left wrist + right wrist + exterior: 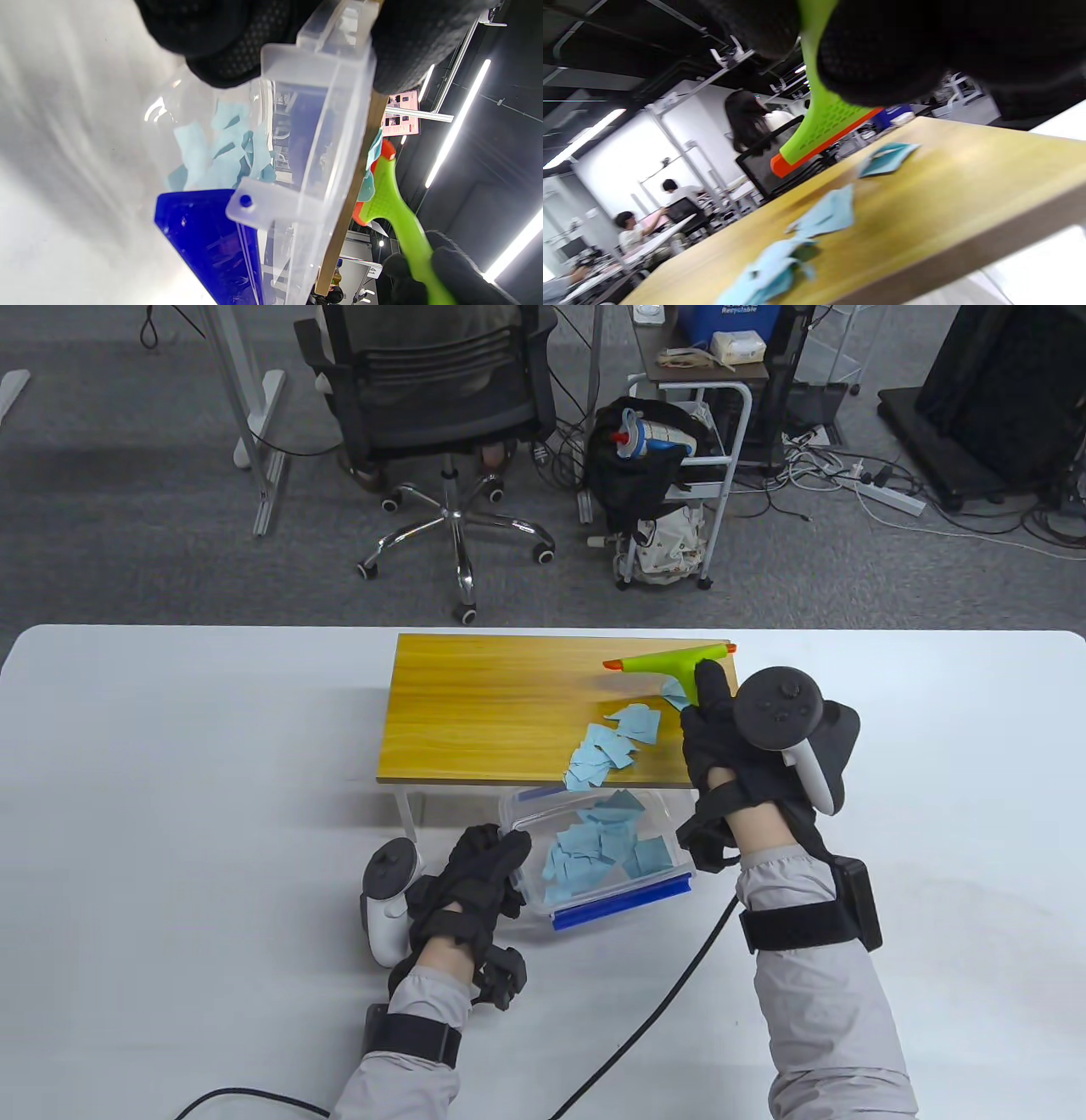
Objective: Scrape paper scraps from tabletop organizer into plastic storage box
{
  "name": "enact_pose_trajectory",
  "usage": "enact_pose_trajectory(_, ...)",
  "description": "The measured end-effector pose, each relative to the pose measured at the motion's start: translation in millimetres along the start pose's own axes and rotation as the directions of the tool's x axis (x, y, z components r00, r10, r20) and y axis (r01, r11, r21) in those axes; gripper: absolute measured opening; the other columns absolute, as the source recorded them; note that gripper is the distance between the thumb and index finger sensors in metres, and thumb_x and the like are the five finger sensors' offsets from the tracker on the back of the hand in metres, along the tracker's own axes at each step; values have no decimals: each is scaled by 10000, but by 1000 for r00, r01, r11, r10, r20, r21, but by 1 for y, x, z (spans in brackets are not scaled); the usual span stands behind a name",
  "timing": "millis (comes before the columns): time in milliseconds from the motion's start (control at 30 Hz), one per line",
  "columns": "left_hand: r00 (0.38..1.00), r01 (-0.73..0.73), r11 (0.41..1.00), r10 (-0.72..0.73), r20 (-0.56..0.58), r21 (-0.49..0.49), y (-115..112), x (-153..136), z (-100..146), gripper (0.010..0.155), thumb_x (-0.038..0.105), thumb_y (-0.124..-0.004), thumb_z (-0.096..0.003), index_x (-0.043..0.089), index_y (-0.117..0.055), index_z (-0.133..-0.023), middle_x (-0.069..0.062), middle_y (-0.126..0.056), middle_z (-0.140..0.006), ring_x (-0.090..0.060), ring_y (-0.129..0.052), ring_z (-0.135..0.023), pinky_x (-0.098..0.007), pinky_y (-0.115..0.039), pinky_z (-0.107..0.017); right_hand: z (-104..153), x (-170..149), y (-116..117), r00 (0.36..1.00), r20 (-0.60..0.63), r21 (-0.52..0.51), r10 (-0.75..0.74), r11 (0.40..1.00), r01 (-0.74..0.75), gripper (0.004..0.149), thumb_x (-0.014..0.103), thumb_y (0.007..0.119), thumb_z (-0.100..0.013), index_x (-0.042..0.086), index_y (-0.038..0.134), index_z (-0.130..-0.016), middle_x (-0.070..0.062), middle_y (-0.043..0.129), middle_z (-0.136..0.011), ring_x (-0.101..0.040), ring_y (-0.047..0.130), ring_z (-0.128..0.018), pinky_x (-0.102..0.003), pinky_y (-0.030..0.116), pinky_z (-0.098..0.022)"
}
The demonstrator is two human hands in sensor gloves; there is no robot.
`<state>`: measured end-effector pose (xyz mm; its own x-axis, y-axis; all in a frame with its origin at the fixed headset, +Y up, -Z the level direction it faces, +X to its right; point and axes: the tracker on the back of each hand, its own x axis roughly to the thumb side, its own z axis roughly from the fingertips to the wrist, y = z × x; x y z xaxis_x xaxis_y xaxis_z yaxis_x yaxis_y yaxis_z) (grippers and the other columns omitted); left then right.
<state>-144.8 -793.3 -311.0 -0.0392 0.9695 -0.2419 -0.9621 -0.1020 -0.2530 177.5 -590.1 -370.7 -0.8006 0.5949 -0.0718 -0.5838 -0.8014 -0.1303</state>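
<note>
Roughly half the scraps (612, 746) are lying in the box (594, 848), which the left hand (475, 874) is gripping; the right hand (730, 746) is holding the scraper (670, 661) far of the rest.

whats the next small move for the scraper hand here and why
Probably pull the green scraper toward the near edge of the wooden shelf. The right hand grips its handle with the blade behind the blue paper scraps, which trail toward that edge. The left hand holds the clear plastic box just below it, some scraps already inside.
</note>
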Motion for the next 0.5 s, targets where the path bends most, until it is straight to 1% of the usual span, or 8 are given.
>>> enact_pose_trajectory(100,1000,3,1000,-3,-1,0,0,0,0,720,559,-787,-592,128,-367,-988,-40,-700,-744,-200,-851,-532,-276,-799,-375,0,-9,9,999,-25,24,27,999,-27,558,256,721,-529,97,561,-1039,-388,739,-803,-308,982,-296,-468,875,-198)
enact_pose_trajectory(167,1000,4,1000,-4,-2,0,0,0,0,722,559,-788,-591,128,-367,-988,-40,-700,-744,-201,-851,-531,-277,-798,-375,4,-12,15,999,-23,65,26,998,-25,566,268,709,-535,86,533,-1041,-387,741,-793,-289,987,-274,-446,882,-181)
enact_pose_trajectory(267,1000,6,1000,-6,-3,2,0,0,0,721,559,-787,-591,128,-368,-988,-40,-701,-744,-201,-852,-530,-277,-799,-374,13,-8,21,999,39,44,16,999,-17,573,273,731,-527,47,551,-1022,-394,785,-739,-272,1001,-206,-422,890,-127)
enact_pose_trajectory(500,1000,-12,1000,12,-3,10,1,-1,1,722,557,-789,-591,125,-368,-988,-43,-701,-743,-203,-852,-529,-278,-799,-373,41,3,33,992,127,62,5,998,-13,578,286,744,-526,35,562,-1013,-386,817,-702,-246,1011,-165,-391,899,-92)
